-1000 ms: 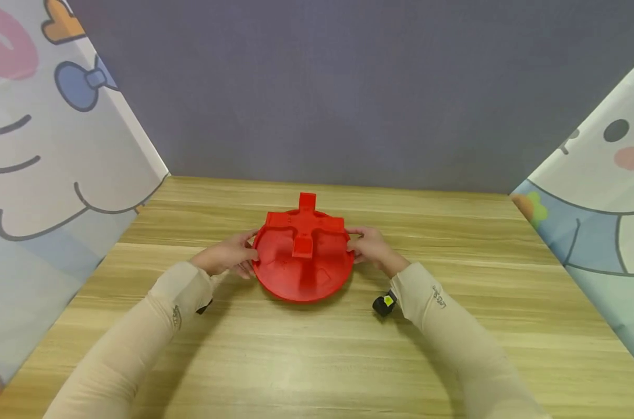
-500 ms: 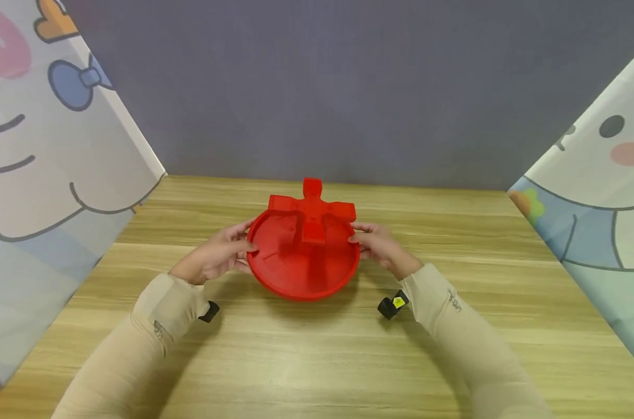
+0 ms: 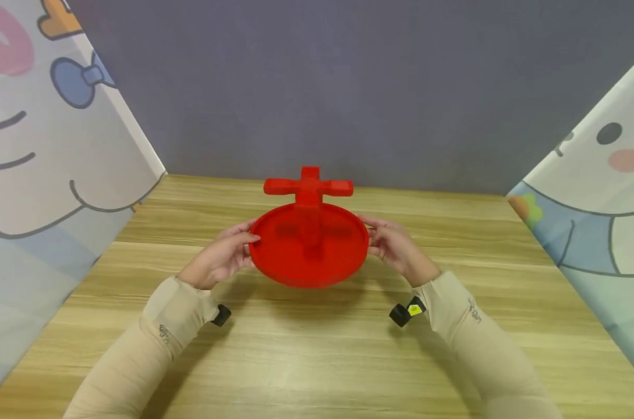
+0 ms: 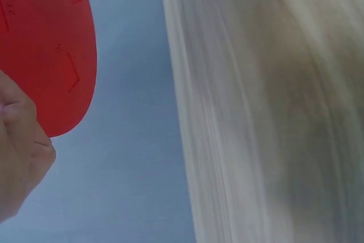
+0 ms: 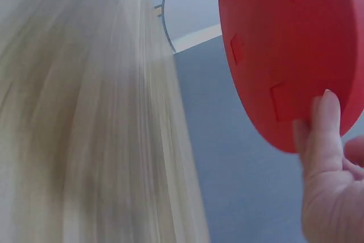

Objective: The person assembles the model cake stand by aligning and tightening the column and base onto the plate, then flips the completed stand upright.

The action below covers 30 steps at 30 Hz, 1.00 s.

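Observation:
A round red plastic dish (image 3: 275, 256) with a raised rim hangs above the wooden table in the head view. From its middle rises a red cross-shaped piece (image 3: 308, 189) with stubby arms. My left hand (image 3: 217, 256) pinches the left rim, thumb on top and fingers beneath. On the right side, my right hand (image 3: 397, 247) supports the dish. The right wrist view shows that hand's straight fingers (image 5: 326, 120) against the flat underside (image 5: 290, 44), while its thumb (image 5: 355, 151) appears just off the rim. The left wrist view also shows the underside (image 4: 45, 44).
The wood-grain table (image 3: 306, 361) spreads below. A grey panel (image 3: 317, 87) stands at its back edge, with cartoon-printed cloth (image 3: 96, 174) on the left and a similar cloth (image 3: 599, 233) on the right. Black wrist cameras (image 3: 400, 314) hang under the sleeves.
The dish has risen off the table and tipped, so its cross now stands higher against the back. Both hands rose with it. The right thumb no longer lies over the rim.

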Motion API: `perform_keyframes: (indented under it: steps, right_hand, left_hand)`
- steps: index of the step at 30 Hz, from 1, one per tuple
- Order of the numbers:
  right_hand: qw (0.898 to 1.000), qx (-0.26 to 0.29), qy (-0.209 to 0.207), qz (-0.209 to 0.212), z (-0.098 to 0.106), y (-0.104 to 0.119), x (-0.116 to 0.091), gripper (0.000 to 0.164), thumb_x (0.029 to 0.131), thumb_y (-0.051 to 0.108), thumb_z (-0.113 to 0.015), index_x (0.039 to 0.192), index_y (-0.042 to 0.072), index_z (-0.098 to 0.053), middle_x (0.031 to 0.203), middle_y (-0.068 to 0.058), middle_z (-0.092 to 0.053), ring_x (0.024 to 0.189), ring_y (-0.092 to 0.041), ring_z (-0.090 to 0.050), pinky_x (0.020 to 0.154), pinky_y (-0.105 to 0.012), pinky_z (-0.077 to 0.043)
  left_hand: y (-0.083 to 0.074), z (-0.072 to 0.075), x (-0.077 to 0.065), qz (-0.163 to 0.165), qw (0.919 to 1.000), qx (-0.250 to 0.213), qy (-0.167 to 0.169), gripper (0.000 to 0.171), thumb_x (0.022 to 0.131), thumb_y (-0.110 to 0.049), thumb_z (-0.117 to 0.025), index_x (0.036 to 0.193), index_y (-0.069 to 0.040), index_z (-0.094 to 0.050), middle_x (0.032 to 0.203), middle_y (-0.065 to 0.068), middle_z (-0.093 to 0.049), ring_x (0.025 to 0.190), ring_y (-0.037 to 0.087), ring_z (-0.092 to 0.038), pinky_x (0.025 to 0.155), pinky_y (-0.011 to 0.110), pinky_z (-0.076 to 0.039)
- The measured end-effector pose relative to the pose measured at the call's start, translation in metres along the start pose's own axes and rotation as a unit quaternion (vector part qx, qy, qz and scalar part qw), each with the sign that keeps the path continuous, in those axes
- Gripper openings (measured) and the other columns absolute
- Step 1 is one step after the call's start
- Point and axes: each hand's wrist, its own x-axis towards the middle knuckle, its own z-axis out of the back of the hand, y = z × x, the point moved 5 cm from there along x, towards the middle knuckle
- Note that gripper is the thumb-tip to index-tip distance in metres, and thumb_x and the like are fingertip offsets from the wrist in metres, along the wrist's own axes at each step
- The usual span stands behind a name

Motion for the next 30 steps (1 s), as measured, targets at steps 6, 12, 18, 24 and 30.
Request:
perform_keyframes:
  steps: [6,12,18,24,30]
  right_hand:
    - [0.989,-0.093,0.028,0.107,-0.001,-0.002,-0.006,0.066,0.085,-0.022,-0.042,0.146,-0.013,-0.019,0.097,0.001,-0.062,0.082,-0.006,-0.062,0.072,-0.018,-0.053]
    - [0.942,-0.262,-0.044,0.206,-0.002,0.002,-0.011,0.065,0.081,-0.021,-0.055,0.142,-0.010,-0.036,0.102,-0.016,-0.065,0.086,-0.012,-0.064,0.072,-0.017,-0.052]
    - [0.866,-0.374,-0.121,0.310,-0.010,0.011,-0.017,0.046,0.076,-0.017,-0.068,0.121,-0.013,-0.058,0.107,-0.029,-0.063,0.089,-0.035,-0.065,0.075,-0.020,-0.054]
    - [0.777,-0.408,-0.119,0.464,-0.020,0.021,-0.024,0.029,0.067,-0.021,-0.073,0.094,-0.014,-0.066,0.102,-0.028,-0.060,0.097,-0.035,-0.058,0.087,-0.018,-0.048]
    - [0.678,-0.430,-0.079,0.590,-0.030,0.023,-0.033,0.016,0.071,-0.019,-0.070,0.085,-0.011,-0.067,0.088,-0.025,-0.064,0.082,-0.038,-0.061,0.088,-0.016,-0.046]
  left_hand:
    - [0.000,0.001,-0.006,0.003,0.9998,-0.012,0.016,0.063,0.097,0.005,-0.035,0.154,-0.003,-0.008,0.098,0.004,-0.060,0.061,0.010,-0.059,0.057,0.024,-0.055]
    - [-0.005,-0.003,-0.006,-0.005,0.9991,-0.025,0.034,0.063,0.097,0.005,-0.035,0.153,-0.002,-0.008,0.092,0.005,-0.063,0.059,0.011,-0.060,0.059,0.025,-0.056]
    - [-0.011,-0.005,-0.008,-0.025,0.9982,-0.045,0.031,0.062,0.095,0.006,-0.035,0.152,0.001,-0.010,0.098,0.005,-0.065,0.059,0.011,-0.062,0.060,0.024,-0.056]
    - [-0.009,-0.003,-0.007,-0.022,0.9963,-0.078,0.029,0.038,0.096,0.005,-0.034,0.133,0.000,-0.035,0.097,0.007,-0.063,0.060,0.012,-0.064,0.057,0.022,-0.055]
    - [-0.007,0.001,-0.006,0.004,0.9976,-0.069,0.006,0.042,0.098,-0.004,-0.035,0.139,0.004,-0.027,0.078,0.006,-0.063,0.052,0.010,-0.061,0.050,0.017,-0.052]
